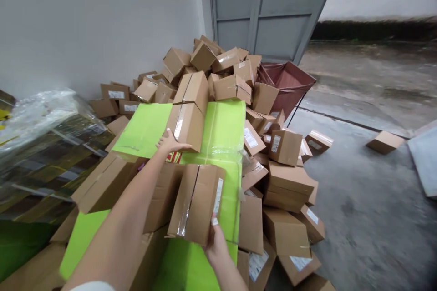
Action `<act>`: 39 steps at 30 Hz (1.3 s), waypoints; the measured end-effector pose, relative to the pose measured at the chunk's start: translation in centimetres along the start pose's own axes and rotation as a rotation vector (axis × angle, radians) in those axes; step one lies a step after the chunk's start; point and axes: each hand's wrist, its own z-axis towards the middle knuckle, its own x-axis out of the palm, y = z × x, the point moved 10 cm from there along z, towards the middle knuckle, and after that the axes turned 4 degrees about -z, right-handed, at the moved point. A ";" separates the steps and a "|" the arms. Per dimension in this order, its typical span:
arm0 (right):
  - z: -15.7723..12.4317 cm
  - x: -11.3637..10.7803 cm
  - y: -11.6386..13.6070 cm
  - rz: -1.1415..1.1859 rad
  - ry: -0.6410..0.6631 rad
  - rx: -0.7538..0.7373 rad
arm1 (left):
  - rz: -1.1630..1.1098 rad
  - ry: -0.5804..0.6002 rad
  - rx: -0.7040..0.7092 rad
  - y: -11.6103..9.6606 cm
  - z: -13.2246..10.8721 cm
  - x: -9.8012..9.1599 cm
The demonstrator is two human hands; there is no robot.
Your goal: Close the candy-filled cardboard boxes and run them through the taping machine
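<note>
My left hand [170, 142] reaches forward with fingers spread and thumb stretched out, at the near left side of a taped cardboard box [186, 122]. I cannot tell whether it presses on that box. A second cardboard box [192, 88] sits right behind it. Closer to me, my right hand [215, 238] grips the lower right edge of a cardboard box [200, 202], its thumb on the side that bears a white label. Clear tape runs down this box's seam. Beneath lies a bright green sheet [223, 127]. Left of the held box is another cardboard box [164, 191].
Loose cardboard boxes [287, 188] are heaped on the right and at the back. A brown cloth bin [287, 84] stands by the grey metal door [259, 13]. Plastic-wrapped goods [51, 154] are at left. One box [385, 142] lies apart on the concrete floor [358, 209].
</note>
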 end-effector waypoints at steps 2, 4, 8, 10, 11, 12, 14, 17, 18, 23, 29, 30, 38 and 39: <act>-0.6 -0.1 0.2 0.060 -0.059 0.029 | -0.056 0.029 0.082 0.2 -0.6 0.1; -1.3 0.0 0.6 0.081 -0.094 0.048 | -0.081 0.050 0.173 0.7 -1.6 -0.4; -2.2 -0.5 1.3 0.074 -0.182 0.073 | 0.088 -0.102 0.235 5.2 -5.1 -4.4; -2.2 -0.6 1.4 0.061 -0.190 0.076 | 0.171 -0.200 0.189 9.4 -7.4 -6.5; -2.2 -0.6 1.5 0.051 -0.182 0.075 | 0.182 -0.211 0.138 11.9 -8.5 -6.8; -2.2 -0.5 1.5 0.038 -0.172 0.076 | 0.170 -0.191 0.073 14.6 -9.5 -6.6; -2.2 -0.5 1.6 0.012 -0.160 0.077 | 0.075 -0.089 -0.011 19.0 -11.1 -4.4; -2.5 -0.7 1.8 -0.011 -0.158 0.070 | -0.119 -0.022 0.059 20.9 -13.2 -0.8; -2.7 -0.8 1.8 -0.016 -0.157 0.067 | -0.159 -0.059 0.097 20.7 -13.9 -0.4; -3.9 -1.5 1.6 -0.063 -0.124 0.067 | -0.047 -0.122 0.222 16.7 -16.7 0.9; -4.0 -1.0 2.0 -0.113 -0.109 0.028 | 0.007 -0.091 0.015 15.5 -16.6 1.9; -3.9 -0.6 2.2 -0.112 -0.107 0.012 | -0.040 -0.103 0.006 15.5 -16.3 1.8; -3.7 2.1 4.3 -0.103 -0.166 0.005 | -0.680 -0.136 -0.029 16.2 -11.6 -0.6; -3.6 2.4 4.6 -0.107 -0.174 0.012 | -0.735 -0.125 -0.051 16.3 -11.0 -1.0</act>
